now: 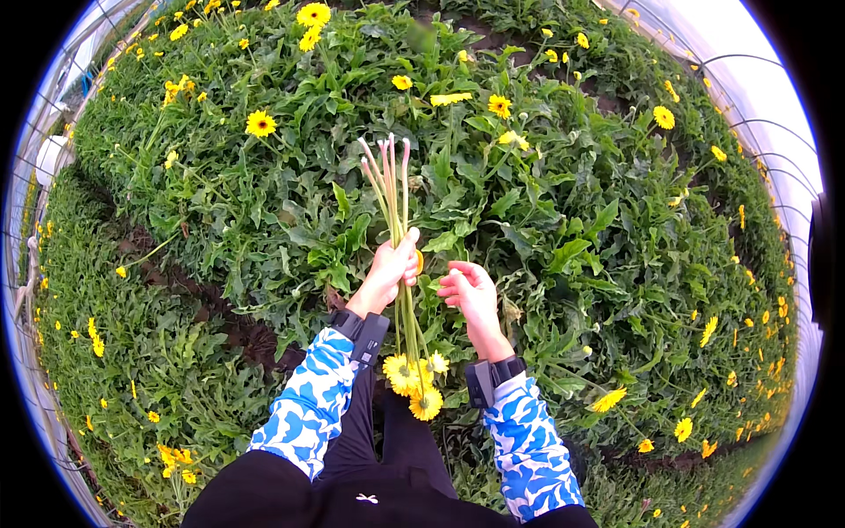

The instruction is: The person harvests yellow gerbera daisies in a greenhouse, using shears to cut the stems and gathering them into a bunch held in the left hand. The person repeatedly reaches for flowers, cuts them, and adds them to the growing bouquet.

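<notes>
My left hand (389,267) grips a bunch of yellow gerbera stems (404,191) upside down. Their pale pinkish ends point up, away from me, while the yellow flower heads (412,383) hang below the fist towards my legs. A curved orange-yellow object (419,262) shows at the fingers of that hand; what it is cannot be made out. Just right of the bunch, apart from it, my right hand (472,294) hovers over the leaves with loosely bent fingers and nothing visible in them.
Dense gerbera plants (297,218) surround me. Standing blooms include a dark-centred yellow gerbera (261,123) and a yellow bloom (500,105) ahead. A bare soil furrow (251,336) runs at left. Plastic greenhouse sheeting (759,86) over hoops curves along the right.
</notes>
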The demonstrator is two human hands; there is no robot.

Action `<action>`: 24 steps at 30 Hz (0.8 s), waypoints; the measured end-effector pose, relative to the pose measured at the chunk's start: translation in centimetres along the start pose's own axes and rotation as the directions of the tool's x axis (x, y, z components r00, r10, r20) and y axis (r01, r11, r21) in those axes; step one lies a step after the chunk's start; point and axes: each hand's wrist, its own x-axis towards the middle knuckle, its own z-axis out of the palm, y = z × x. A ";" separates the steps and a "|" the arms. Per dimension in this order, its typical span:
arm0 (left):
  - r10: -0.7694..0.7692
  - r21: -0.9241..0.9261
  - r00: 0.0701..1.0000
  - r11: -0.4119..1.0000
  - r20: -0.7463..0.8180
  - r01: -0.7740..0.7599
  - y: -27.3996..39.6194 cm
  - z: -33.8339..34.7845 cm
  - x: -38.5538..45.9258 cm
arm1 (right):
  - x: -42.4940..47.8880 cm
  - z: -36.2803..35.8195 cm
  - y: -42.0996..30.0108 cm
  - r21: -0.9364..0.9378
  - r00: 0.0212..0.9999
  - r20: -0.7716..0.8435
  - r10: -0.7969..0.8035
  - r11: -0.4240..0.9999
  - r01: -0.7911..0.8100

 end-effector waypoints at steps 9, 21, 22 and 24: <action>-0.192 -0.115 0.981 0.974 0.038 0.195 -2.8 -4.5 9.6 | 16.4 4.2 -2.9 -0.056 0.997 0.064 0.037 0.998 -0.034; -0.231 -0.244 0.972 0.946 -0.046 0.214 -0.1 -6.6 18.4 | 33.9 3.4 -0.7 0.109 0.978 0.134 0.162 0.978 -0.177; -0.252 -0.263 0.967 0.936 -0.039 0.233 -0.1 -6.6 18.9 | 33.3 3.2 1.3 0.196 0.987 0.147 0.059 0.977 -0.087; -0.195 -0.271 0.977 0.948 -0.086 0.166 -0.7 -6.7 19.4 | 31.4 4.2 3.7 0.123 0.983 0.155 0.100 0.985 -0.119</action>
